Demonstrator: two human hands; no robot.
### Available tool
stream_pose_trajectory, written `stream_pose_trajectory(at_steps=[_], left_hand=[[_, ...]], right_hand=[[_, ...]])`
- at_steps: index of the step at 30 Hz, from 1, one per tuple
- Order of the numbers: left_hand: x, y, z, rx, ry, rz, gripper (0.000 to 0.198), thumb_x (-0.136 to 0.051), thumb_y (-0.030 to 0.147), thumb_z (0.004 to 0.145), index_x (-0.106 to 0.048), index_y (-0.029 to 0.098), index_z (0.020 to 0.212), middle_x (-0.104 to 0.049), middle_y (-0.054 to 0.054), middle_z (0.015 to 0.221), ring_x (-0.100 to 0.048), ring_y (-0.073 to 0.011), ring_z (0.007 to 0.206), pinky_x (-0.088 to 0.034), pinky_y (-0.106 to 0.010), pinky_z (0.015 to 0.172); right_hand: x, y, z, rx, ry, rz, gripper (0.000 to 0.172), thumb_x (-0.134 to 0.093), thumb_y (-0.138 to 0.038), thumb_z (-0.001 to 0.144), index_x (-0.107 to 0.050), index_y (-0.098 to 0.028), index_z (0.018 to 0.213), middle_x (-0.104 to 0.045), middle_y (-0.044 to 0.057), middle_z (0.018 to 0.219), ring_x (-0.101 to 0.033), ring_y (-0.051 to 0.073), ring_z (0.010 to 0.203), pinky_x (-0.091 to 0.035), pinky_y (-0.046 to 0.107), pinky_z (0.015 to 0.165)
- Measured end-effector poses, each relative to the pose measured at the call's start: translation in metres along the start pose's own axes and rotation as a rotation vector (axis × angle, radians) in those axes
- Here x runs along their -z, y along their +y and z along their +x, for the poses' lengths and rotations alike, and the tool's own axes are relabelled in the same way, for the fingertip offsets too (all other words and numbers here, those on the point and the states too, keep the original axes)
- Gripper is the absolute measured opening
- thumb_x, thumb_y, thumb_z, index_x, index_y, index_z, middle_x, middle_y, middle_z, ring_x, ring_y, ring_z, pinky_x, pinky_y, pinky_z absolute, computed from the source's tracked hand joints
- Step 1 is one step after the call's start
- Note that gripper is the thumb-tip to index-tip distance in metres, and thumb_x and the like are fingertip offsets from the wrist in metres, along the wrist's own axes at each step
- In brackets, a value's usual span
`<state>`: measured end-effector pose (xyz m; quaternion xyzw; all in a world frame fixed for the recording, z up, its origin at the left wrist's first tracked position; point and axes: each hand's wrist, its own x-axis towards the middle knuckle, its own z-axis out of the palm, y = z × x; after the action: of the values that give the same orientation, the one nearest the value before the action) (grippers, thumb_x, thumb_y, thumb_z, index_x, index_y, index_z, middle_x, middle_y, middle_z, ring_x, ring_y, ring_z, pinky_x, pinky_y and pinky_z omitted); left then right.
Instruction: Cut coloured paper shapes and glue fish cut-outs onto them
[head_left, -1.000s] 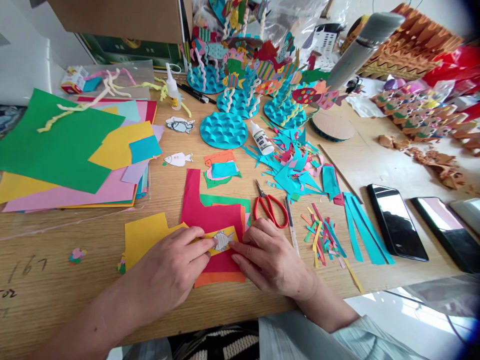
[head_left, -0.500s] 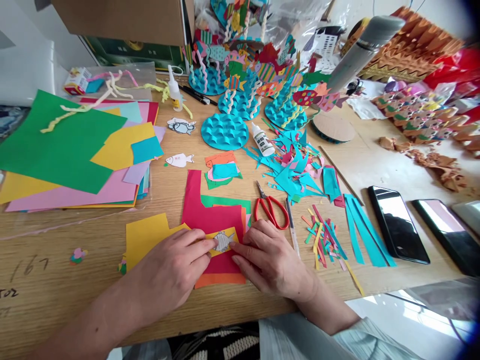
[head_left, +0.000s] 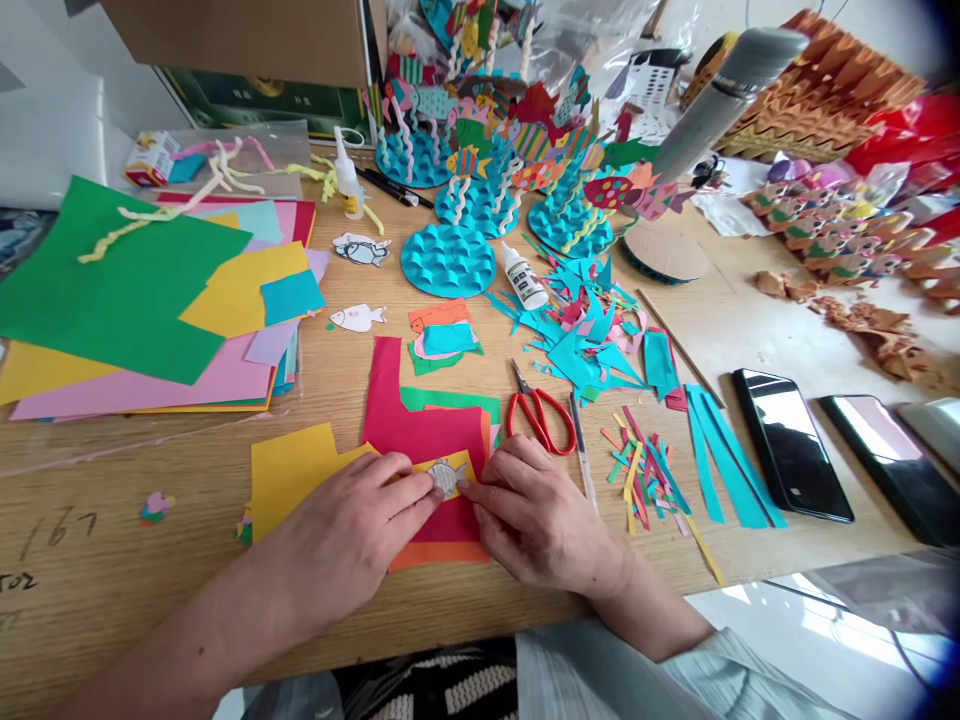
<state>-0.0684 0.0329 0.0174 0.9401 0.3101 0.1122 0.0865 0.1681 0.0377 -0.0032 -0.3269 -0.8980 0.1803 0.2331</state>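
A grey striped paper fish cutout [head_left: 445, 478] lies on a small piece of yellow paper [head_left: 460, 463], above red paper [head_left: 427, 425] and orange paper [head_left: 439, 553]. My left hand [head_left: 360, 525] has its fingers closed together, with the fingertips on the fish's head end and the yellow piece. From the other side, my right hand [head_left: 536, 515] presses a fingertip at the fish's tail, thumb tucked low, fingers closed at the yellow paper's edge. A larger yellow sheet [head_left: 292, 475] runs partly under my left hand. Red-handled scissors [head_left: 541, 415] lie beyond my right hand.
A pen [head_left: 583, 450], narrow paper strips [head_left: 649, 470] and two phones [head_left: 791, 445] lie to the right. Blue scraps [head_left: 581, 340] and a glue bottle [head_left: 525, 280] are farther back. Stacked coloured sheets [head_left: 120, 290] lie left. Blue round bases [head_left: 448, 260] stand at the back, several carrying paper fish.
My left fingertips have slid slightly right, further over the fish's head end. My right hand's lower fingers have drawn in a little. The camera view has shifted slightly.
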Motion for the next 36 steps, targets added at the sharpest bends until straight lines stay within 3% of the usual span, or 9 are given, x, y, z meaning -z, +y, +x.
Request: stream_pose_trajectory(at_steps=[10,16,19,26,36], left_hand=[[-0.0015,0.0004,-0.0033,0.001,-0.056,0.035,0.038,-0.04,0.002,0.085,-0.065,0.016,0.11,-0.066,-0.005,0.108,-0.052,-0.022,0.098,-0.048,-0.037,0.087],[-0.002,0.0003,-0.0042,0.001,-0.071,0.018,0.037,-0.041,0.004,0.087,-0.063,0.017,0.114,-0.066,-0.004,0.11,-0.052,-0.0216,0.1,-0.048,-0.037,0.086],[-0.0022,0.0004,-0.0034,-0.001,-0.051,0.017,0.037,-0.042,0.003,0.086,-0.063,0.017,0.114,-0.067,-0.004,0.11,-0.052,-0.0214,0.1,-0.047,-0.037,0.088],[-0.0027,0.0,-0.0052,0.0,-0.002,0.035,0.037,-0.043,0.004,0.085,-0.064,0.017,0.112,-0.067,-0.002,0.114,-0.051,-0.0223,0.102,-0.044,-0.038,0.092],[-0.0041,-0.0009,-0.0045,0.01,-0.039,0.048,0.041,-0.044,0.006,0.085,-0.061,0.019,0.12,-0.065,-0.004,0.116,-0.051,-0.0209,0.105,-0.043,-0.036,0.093]], right_hand=[[0.0029,-0.0027,0.0033,0.088,-0.048,0.019,0.028,-0.052,-0.014,0.083,-0.067,-0.014,0.107,-0.055,0.009,0.082,-0.045,0.021,0.079,-0.044,0.037,0.069],[0.0027,0.0002,-0.0026,0.047,0.165,0.014,0.024,-0.053,-0.006,0.075,-0.068,-0.011,0.093,-0.054,0.008,0.075,-0.045,0.02,0.074,-0.043,0.036,0.065],[0.0022,0.0022,-0.0048,-0.007,0.211,-0.01,0.023,-0.053,-0.005,0.074,-0.067,-0.012,0.091,-0.055,0.008,0.077,-0.045,0.019,0.073,-0.043,0.035,0.064],[0.0006,0.0027,-0.0016,-0.005,0.151,-0.05,0.022,-0.052,-0.007,0.076,-0.069,-0.012,0.089,-0.056,0.007,0.073,-0.045,0.02,0.074,-0.044,0.036,0.065],[0.0011,0.0015,-0.0001,-0.046,0.146,-0.053,0.02,-0.051,-0.008,0.075,-0.07,-0.011,0.08,-0.054,0.007,0.068,-0.04,0.018,0.069,-0.039,0.034,0.062]])
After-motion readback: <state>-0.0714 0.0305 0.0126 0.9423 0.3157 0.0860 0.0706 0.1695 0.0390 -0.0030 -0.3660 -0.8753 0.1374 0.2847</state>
